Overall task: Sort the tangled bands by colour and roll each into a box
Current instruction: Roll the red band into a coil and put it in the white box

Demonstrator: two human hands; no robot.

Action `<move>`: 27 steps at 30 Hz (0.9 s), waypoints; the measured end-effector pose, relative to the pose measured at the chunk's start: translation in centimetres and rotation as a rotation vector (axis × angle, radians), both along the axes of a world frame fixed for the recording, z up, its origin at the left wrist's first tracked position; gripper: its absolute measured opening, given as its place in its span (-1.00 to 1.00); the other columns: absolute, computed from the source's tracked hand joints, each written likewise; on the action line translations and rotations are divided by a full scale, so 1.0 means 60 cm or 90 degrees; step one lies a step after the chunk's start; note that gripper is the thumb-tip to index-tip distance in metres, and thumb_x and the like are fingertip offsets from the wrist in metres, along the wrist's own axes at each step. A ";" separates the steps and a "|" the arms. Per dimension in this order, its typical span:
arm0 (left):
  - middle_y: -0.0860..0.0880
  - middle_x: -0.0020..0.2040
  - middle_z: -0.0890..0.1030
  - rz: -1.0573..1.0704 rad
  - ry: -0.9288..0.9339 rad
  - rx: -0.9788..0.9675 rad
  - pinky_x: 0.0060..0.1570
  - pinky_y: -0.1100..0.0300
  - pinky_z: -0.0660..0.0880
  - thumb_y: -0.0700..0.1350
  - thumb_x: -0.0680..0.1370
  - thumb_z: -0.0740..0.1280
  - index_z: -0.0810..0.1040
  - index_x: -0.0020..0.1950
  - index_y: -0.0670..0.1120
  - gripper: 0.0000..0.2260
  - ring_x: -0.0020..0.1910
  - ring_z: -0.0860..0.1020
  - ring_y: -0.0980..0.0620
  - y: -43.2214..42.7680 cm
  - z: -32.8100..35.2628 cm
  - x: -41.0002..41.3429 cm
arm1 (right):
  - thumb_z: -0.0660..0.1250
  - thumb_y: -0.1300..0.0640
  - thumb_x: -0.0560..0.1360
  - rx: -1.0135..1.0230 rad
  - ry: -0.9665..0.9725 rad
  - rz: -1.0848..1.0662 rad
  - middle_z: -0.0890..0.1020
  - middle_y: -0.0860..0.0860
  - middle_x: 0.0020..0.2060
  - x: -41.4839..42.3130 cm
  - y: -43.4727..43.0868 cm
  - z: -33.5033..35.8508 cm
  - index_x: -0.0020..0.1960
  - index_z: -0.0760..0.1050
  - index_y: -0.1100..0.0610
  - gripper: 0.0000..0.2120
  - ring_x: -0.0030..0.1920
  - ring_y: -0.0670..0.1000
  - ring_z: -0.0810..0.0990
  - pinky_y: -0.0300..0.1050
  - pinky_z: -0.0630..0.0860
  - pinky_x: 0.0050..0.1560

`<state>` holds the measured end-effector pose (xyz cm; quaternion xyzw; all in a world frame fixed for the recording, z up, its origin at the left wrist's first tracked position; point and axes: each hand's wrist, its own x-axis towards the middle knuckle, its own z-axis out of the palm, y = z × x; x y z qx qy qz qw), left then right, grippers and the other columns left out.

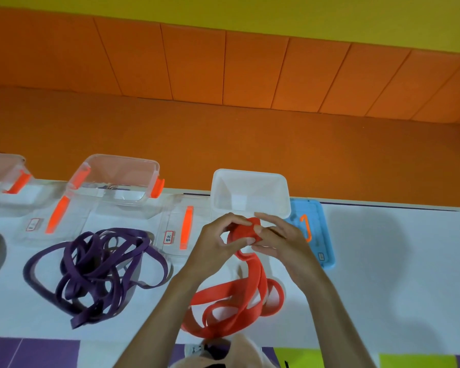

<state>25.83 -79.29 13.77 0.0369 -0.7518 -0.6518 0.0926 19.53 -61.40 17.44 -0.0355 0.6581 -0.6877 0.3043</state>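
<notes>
Rolling red band [246,229]: left hand [218,235] and right hand [276,240] both pinch its coiled end between them, equally near. Loose length trails back toward the body across the desk [383,261]. Box [223,192] sits just beyond the fingertips.

On the table [383,274], a box [250,174] stands at the back, just behind both hands. The left hand [213,243] and right hand [279,241] hold one end of a band [254,277]. The rest lies nearer on the table. A lid [320,229] lies right of the hands. A band pile [91,264] lies to the left, with another box [122,170] behind it.
</notes>
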 end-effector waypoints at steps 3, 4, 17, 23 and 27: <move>0.13 0.11 0.71 0.004 -0.001 0.034 0.17 0.27 0.58 0.00 0.49 0.60 0.64 0.08 0.12 -0.78 0.18 0.67 0.03 -0.001 0.007 -0.003 | 0.66 0.01 0.42 0.007 0.020 0.008 0.77 0.18 -0.03 -0.003 -0.001 0.013 0.19 0.68 -0.01 -0.62 0.04 0.19 0.78 -0.11 0.70 0.00; 0.11 0.11 0.73 0.022 0.015 0.054 0.16 0.27 0.58 0.02 0.47 0.62 0.64 0.04 0.09 -0.77 0.17 0.68 0.01 0.000 0.012 -0.004 | 0.68 -0.03 0.38 0.003 0.029 -0.005 0.78 0.17 -0.04 -0.004 -0.002 0.015 0.14 0.70 -0.03 -0.63 0.03 0.18 0.78 -0.12 0.70 -0.02; 0.08 0.17 0.73 0.104 0.156 0.155 0.17 0.27 0.59 -0.11 0.48 0.59 0.76 0.12 0.20 -0.72 0.23 0.68 0.00 0.005 0.062 -0.020 | 0.61 -0.24 0.39 -0.192 -0.102 0.011 0.70 0.05 0.20 -0.004 -0.027 0.038 0.20 0.71 0.02 -0.51 0.21 0.00 0.67 -0.10 0.59 0.15; 0.19 0.24 0.70 0.121 0.165 0.093 0.21 0.31 0.56 -0.19 0.58 0.51 0.70 0.21 0.29 -0.62 0.33 0.62 0.07 0.018 0.067 -0.019 | 0.55 -0.16 0.39 -0.155 -0.108 0.010 0.62 0.02 -0.03 -0.009 -0.024 0.030 0.17 0.73 0.03 -0.58 0.01 -0.03 0.56 -0.12 0.52 0.04; 0.28 0.28 0.65 0.127 0.160 0.026 0.23 0.35 0.53 -0.16 0.62 0.45 0.65 0.26 0.35 -0.61 0.37 0.57 0.15 0.014 0.060 -0.018 | 0.49 -0.15 0.49 -0.078 -0.060 0.032 0.69 -0.05 -0.01 -0.011 -0.021 0.029 0.24 0.70 -0.01 -0.62 0.09 -0.07 0.63 -0.10 0.55 0.16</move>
